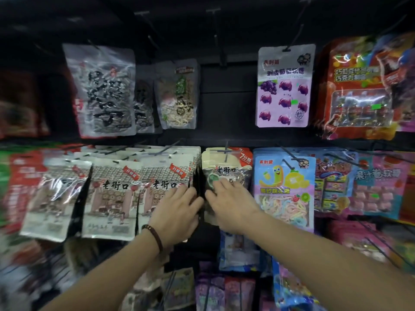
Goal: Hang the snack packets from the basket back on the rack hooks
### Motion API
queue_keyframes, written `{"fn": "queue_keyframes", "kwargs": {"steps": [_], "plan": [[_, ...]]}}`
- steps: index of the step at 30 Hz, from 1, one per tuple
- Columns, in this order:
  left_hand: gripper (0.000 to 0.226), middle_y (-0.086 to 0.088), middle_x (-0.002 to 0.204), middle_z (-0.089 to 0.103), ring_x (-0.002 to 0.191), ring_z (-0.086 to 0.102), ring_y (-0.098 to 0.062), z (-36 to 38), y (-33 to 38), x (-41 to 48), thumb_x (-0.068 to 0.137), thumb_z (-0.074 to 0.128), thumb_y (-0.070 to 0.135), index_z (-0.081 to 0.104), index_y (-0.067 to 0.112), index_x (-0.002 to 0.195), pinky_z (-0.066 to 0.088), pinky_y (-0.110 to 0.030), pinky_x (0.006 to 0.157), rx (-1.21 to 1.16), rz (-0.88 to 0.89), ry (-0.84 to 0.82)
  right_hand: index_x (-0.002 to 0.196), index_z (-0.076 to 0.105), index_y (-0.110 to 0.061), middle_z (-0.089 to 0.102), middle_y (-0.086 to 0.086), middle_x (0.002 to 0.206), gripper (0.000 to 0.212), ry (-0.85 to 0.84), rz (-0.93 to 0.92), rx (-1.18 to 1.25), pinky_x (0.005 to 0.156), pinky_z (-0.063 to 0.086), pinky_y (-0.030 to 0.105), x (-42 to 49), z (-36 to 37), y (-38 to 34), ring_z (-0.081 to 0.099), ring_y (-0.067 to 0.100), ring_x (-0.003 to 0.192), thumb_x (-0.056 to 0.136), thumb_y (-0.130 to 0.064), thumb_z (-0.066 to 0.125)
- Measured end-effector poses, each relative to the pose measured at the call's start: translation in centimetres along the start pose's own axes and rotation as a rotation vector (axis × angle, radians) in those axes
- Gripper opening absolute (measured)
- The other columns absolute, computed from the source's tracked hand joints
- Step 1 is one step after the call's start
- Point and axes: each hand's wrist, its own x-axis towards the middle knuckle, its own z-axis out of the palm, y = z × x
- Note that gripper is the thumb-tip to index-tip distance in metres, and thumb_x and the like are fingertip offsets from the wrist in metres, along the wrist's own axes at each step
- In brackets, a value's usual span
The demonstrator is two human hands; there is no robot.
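**Both hands at the middle hook row**

Nearest my camera, two forearms reach in from below: the left forearm [107, 268], with a dark bead bracelet [155, 236] at the wrist, and the right forearm [325, 254].

The right hand [231, 205] has its fingers [224, 183] straight and slightly spread, lying on the front of a snack packet [224, 163] with a cream top and a red corner. The thumb sits at the packet's left edge, and I cannot tell whether it reaches behind. That packet hangs on a rack hook [226, 150] straight above those fingers.

Across a narrow dark gap, the left hand [177, 212] rests on the right edge of the front white packet [161, 176]. Its fingers [184, 190] are relaxed and close together, and they pinch nothing I can see. The two thumbs nearly meet.

Further left of the fingers, more white packets [110, 198] hang on hooks, several deep. Just right of the right hand hangs a blue packet [283, 189] with a yellow worm on it, and pink packets [377, 185] hang beyond it.

On the upper row, a purple grape packet [284, 86] hangs up to the right of the fingers and a clear packet [101, 90] up to the left. Below the wrists are further packets [224, 288], too blurred to read.
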Motion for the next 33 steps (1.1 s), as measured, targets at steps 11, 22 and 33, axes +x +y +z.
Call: {"fn": "queue_keyframes", "kwargs": {"steps": [11,22,33], "plan": [[0.138,-0.016,0.17,-0.038,0.16,-0.028,-0.041,1.5,-8.5,-5.0,0.081,0.057,0.088,-0.028,0.019,0.165,0.0,-0.061,0.133,0.089,-0.335,-0.375,0.169,-0.009,-0.014,-0.022,0.029,0.172,0.116,-0.095,-0.015,-0.014,0.13,0.001,0.066,6.3,-1.0,-7.5,-0.02,0.048,0.16,0.094,-0.067,0.062],[0.168,-0.014,0.167,-0.044,0.158,-0.031,-0.041,6.1,-10.9,-0.9,0.057,0.07,0.096,-0.045,0.022,0.155,-0.01,-0.064,0.13,0.101,-0.266,-0.434,0.164,-0.026,-0.017,-0.048,0.028,0.159,0.139,-0.177,0.08,-0.059,0.122,-0.008,0.077,11.3,3.6,-6.1,-0.044,0.048,0.149,0.083,-0.077,0.07],[0.147,-0.015,0.175,-0.026,0.166,-0.008,-0.038,3.7,-9.4,-0.8,0.074,0.079,0.075,-0.022,0.021,0.167,0.007,-0.064,0.132,0.083,-0.286,-0.461,0.17,0.0,-0.016,-0.021,0.022,0.175,0.118,-0.124,0.021,0.061,0.131,0.002,0.064,10.2,1.4,-5.2,-0.02,0.04,0.163,0.089,-0.068,0.069]]}}
